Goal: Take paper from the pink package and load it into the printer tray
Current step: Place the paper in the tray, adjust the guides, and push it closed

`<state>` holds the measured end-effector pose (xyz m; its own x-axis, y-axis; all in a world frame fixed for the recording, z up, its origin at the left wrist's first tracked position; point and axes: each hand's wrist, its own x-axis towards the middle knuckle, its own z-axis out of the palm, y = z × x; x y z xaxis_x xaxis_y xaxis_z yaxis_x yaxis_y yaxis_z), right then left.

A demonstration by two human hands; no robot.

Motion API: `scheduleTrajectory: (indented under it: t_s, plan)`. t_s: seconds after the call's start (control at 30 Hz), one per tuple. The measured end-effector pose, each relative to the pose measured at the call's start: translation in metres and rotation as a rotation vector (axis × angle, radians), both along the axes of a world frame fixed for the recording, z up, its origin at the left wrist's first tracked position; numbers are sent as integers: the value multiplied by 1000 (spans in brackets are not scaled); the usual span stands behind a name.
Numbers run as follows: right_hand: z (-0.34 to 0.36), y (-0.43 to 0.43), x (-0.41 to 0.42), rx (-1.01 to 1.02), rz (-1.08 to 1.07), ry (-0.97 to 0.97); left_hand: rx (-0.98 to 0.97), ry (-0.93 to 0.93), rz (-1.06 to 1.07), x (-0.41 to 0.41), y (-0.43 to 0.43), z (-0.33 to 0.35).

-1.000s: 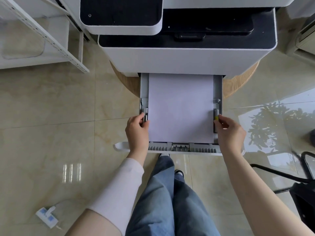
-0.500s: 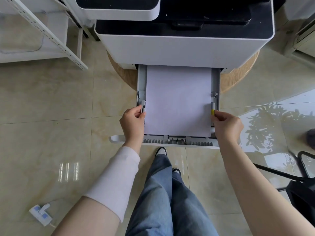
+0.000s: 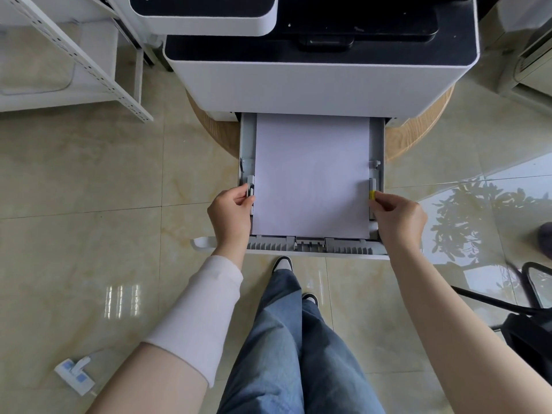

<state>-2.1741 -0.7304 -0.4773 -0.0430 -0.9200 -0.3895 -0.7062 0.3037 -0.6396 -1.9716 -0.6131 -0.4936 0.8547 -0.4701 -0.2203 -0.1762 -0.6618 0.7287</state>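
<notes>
Glossy beige floor tiles [image 3: 89,174] surrounded the work area. The paper [image 3: 312,174] lay flat as a white stack in the pulled-out printer tray [image 3: 313,250], its far edge reaching under the printer [image 3: 313,85] body. The left hand [image 3: 231,216] pinched the grey left side guide [image 3: 250,186] at the stack's left edge. The right hand [image 3: 400,218] pinched the yellow tab [image 3: 372,195] of the right side guide at the opposite edge. Whether either guide touched the paper could not be confirmed from this angle. The printer stood on a round wooden desk [image 3: 418,135], with a white shelf rack [image 3: 89,64] to its left and a white power strip [image 3: 74,375] on the floor.

Status, as judged: loading appeared nearly complete, with guide adjustment in hand and the tray not yet closed.

Caution: guides squeezed too far would probably bow the stack. Guides left apart from it would allow skew and a misfeed. Closing the tray with fingers at the guides risked a pinch.
</notes>
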Motion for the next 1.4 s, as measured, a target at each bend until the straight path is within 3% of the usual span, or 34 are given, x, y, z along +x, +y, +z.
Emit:
scheduleTrajectory:
  t_s: [0.23, 0.37, 0.43, 0.57, 0.9, 1.07, 1.2, 1.3, 1.4]
  plan:
    - [-4, 1, -5, -7, 60, 1, 15, -8, -64, -2, 5, -1]
    - [-6, 15, -14, -159, 113, 61, 124, -107, -78, -7, 14, 3]
    - [-11, 20, -20, -60, 84, 168, 273, -145, -88, -11, 20, 1]
    - [-22, 15, -28, 199, 176, 210, 506, 71, -218, -10, 24, -8]
    - [-32, 6, -26, 172, 242, 210, 483, 119, -256, -1, 18, -16]
    - [-22, 40, -50, -182, 384, 217, 109, -164, -411, -17, 53, -2]
    - [-45, 62, -73, -384, 519, 326, 203, -413, -581, -18, 84, -20]
    - [-60, 61, -74, -464, 470, 308, 226, -541, -538, -14, 88, -36]
    - [-66, 62, -73, -570, 422, 266, 130, -661, -482, -11, 88, -42]
